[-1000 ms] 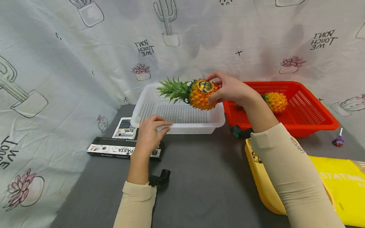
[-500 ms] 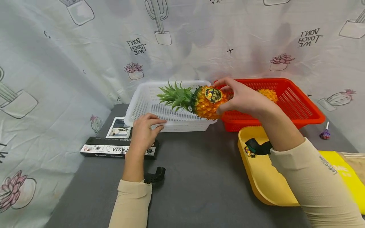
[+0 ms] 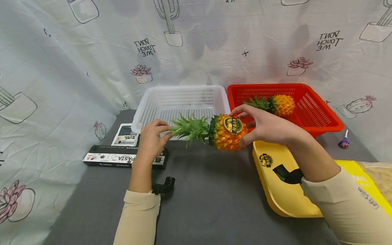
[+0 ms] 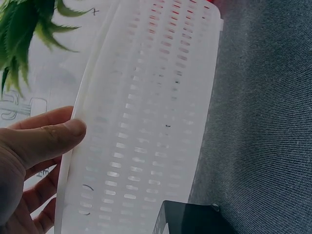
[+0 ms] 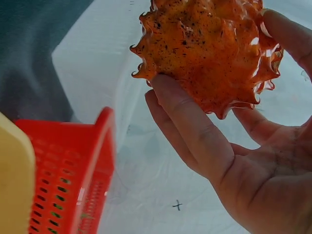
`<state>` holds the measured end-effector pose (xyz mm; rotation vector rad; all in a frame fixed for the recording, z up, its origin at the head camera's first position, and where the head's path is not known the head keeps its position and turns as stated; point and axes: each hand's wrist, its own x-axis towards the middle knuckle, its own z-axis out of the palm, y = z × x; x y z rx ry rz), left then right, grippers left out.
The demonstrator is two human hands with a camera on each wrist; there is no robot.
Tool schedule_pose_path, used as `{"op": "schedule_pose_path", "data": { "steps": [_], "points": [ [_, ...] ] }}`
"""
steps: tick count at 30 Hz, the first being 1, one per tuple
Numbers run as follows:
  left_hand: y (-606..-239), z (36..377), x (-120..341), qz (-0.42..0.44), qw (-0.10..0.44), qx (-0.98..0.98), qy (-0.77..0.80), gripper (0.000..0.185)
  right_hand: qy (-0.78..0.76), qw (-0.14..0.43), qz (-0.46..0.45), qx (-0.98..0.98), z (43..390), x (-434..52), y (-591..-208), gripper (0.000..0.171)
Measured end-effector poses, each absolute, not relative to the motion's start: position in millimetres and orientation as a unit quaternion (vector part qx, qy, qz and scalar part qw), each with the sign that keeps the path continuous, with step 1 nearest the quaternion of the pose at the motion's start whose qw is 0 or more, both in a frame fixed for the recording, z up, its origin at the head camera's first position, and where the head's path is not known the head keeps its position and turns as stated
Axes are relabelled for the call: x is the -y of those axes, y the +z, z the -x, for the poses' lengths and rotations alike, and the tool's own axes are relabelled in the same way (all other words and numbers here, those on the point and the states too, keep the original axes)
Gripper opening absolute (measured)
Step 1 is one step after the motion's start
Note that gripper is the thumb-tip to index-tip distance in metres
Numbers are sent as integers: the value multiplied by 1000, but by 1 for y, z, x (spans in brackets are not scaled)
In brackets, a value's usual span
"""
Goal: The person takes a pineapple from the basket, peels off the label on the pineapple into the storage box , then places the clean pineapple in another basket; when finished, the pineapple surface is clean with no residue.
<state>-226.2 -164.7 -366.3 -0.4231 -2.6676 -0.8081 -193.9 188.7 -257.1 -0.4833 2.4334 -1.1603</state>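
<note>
An orange toy-like pineapple (image 3: 228, 134) with a green crown and a black round sticker is in my right hand (image 3: 264, 127). The thumb and fingers hold it by its base, lying sideways above the table, in front of the white basket. In the right wrist view the fingers (image 5: 195, 124) curve round its spiky skin. My left hand (image 3: 153, 137) pinches the near rim of the white plastic basket (image 4: 131, 122), thumb outside and fingers behind. Leaf tips reach close to the left hand in the head view; the left wrist view shows the crown (image 4: 19, 39) apart from it.
A red basket (image 3: 318, 127) on the right holds another pineapple (image 3: 283, 104). Nearer stand a yellow tray (image 3: 281, 190) and a yellow packet (image 3: 346, 166). A lollipop (image 3: 344, 141) lies far right. A black pasta box (image 3: 107, 157) and a white pack (image 3: 125, 135) lie left.
My right hand has brought the pineapple nearer to me and slightly right, from above the white basket to in front of it. The left hand keeps its hold on the rim. The view has shifted right.
</note>
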Motion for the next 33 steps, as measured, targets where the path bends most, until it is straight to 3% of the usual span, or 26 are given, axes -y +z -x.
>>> {"op": "schedule_pose_path", "data": {
  "steps": [15, 33],
  "points": [
    [-366, 226, 164, 141, 147, 935, -290, 23, -420, 264, 193, -847, 194, -181, -300, 74],
    [-364, 225, 162, 138, 137, 938, -286, 23, -420, 277, 188, -844, 205, -167, -331, 73]
  ]
}}
